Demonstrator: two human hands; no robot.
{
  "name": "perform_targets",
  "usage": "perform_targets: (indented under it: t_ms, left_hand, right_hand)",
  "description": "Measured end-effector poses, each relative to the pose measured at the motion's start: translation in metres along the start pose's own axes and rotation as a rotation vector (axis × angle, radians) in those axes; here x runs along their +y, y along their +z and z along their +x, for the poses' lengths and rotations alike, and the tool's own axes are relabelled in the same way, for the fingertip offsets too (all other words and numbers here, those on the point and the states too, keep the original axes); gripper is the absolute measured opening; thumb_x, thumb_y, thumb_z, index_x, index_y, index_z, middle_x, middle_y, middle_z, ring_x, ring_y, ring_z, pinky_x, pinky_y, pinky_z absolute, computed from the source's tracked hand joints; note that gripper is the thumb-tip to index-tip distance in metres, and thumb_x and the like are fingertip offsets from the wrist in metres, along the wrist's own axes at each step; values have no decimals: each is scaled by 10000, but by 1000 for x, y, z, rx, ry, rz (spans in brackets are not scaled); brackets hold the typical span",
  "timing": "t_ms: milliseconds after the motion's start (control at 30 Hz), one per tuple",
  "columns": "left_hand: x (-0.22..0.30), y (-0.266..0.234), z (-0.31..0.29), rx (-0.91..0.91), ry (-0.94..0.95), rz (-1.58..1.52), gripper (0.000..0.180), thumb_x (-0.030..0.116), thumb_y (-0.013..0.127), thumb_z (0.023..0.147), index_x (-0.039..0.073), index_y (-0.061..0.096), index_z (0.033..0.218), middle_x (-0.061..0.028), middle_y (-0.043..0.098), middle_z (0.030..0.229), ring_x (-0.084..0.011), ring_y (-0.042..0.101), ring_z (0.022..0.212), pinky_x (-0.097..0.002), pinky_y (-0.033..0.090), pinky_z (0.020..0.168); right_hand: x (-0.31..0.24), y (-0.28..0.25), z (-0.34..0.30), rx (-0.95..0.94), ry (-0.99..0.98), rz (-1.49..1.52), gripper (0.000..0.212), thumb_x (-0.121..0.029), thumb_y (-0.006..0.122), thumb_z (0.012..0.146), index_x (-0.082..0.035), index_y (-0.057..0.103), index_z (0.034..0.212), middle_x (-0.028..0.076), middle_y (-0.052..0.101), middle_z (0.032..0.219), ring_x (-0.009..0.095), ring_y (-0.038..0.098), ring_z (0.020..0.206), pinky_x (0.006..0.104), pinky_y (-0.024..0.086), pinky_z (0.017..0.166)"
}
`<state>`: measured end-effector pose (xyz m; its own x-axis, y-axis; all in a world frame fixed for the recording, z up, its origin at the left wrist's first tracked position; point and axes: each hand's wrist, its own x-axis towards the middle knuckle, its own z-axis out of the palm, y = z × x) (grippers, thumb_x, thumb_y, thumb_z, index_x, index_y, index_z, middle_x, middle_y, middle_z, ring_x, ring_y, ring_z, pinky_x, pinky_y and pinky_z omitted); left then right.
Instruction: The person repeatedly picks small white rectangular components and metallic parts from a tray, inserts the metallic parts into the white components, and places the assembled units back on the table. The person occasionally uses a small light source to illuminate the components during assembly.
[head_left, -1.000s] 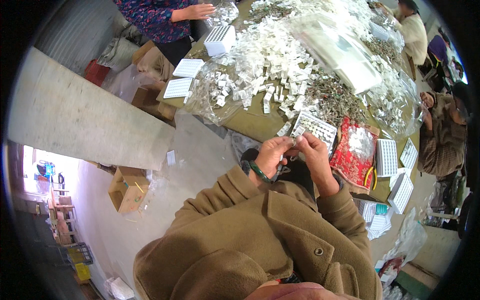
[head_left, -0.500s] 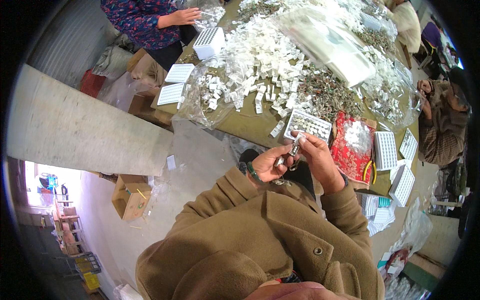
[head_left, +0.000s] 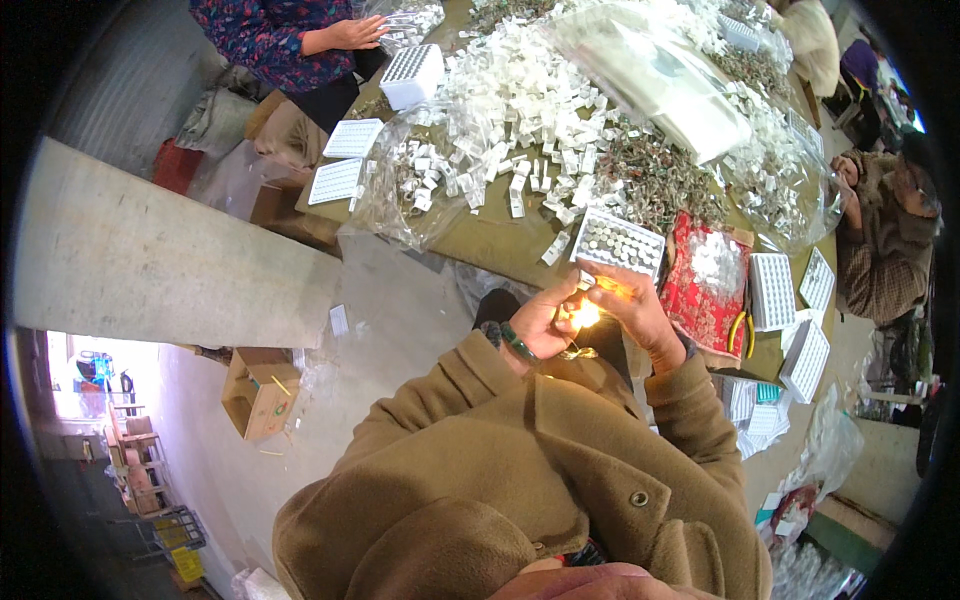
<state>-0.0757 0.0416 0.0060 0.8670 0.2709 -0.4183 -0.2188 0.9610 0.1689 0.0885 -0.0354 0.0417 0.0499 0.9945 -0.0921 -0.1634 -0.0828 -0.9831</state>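
Note:
My left hand [head_left: 540,322] and my right hand [head_left: 642,312] meet in front of my chest, just off the table's near edge, both with fingers curled in. Between them a small bulb [head_left: 584,315] shines a bright warm yellow, lighting my right palm; its glare hides its shape. A small whitish piece [head_left: 585,281] shows at the fingertips above the glow. Thin metal strands [head_left: 577,352] hang under my hands. Just beyond lies a white tray [head_left: 655,268] with rows of round pale pieces in it.
Heaps of small white pieces [head_left: 540,100] and metal parts [head_left: 655,180] cover the table [head_left: 490,236]. At right lie a red cloth [head_left: 685,310], yellow-handled pliers [head_left: 736,333] and white trays [head_left: 772,290]. Co-workers stand at far left and right. A cardboard box [head_left: 258,395] stands on the floor.
A bright yellow light has come on between my hands, where silvery metal pieces showed before. My hands have drawn closer together and my left hand has shifted slightly.

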Motion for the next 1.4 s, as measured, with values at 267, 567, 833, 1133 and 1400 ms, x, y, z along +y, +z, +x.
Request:
perform_targets:
  t_ms: [267, 567, 833, 1133, 1400]
  left_hand:
    - [-9, 2, -5, 135, -19, 216, 206, 324, 546, 969, 127, 587, 1017, 18, 586, 853, -76, 538, 694, -199, 413, 517]
    - [-16, 4, -3, 67, -111, 380, 246, 362, 608, 938, 118, 641, 948, 35, 611, 857, -69, 560, 758, -221, 438, 572]
    - [-26, 11, 14, 80, -224, 290, 458, 507, 456, 972, 86, 626, 1030, 7, 643, 900, -116, 591, 799, -244, 468, 619]
    - [-28, 19, 31, 73, -299, 350, 516, 532, 421, 977, 68, 639, 1036, 8, 639, 942, -113, 576, 856, -246, 462, 678]
    - [-36, 27, 47, 83, -264, 307, 309, 385, 559, 959, 100, 626, 1059, 17, 645, 898, -91, 583, 778, -239, 471, 644]
  right_hand:
    - [12, 3, -21, 234, -469, -749, 356, -31, 678, 768, -45, 663, 1124, 160, 667, 925, 315, 644, 815, 373, 516, 710]
    - [33, 10, -51, 388, -411, -662, 321, -61, 677, 809, -52, 653, 1129, 139, 681, 995, 300, 658, 897, 354, 530, 763]
    - [36, -2, -59, 468, -360, -723, 230, -93, 686, 811, -42, 663, 1034, 134, 664, 882, 300, 645, 789, 376, 509, 675]
    - [38, -19, -63, 427, -210, -539, 221, -45, 560, 924, -7, 626, 1132, 58, 666, 935, 92, 613, 839, 260, 506, 735]
    - [38, -28, -70, 525, -155, -314, 277, -94, 604, 873, -28, 635, 1140, 125, 688, 965, 184, 673, 825, 298, 528, 743]
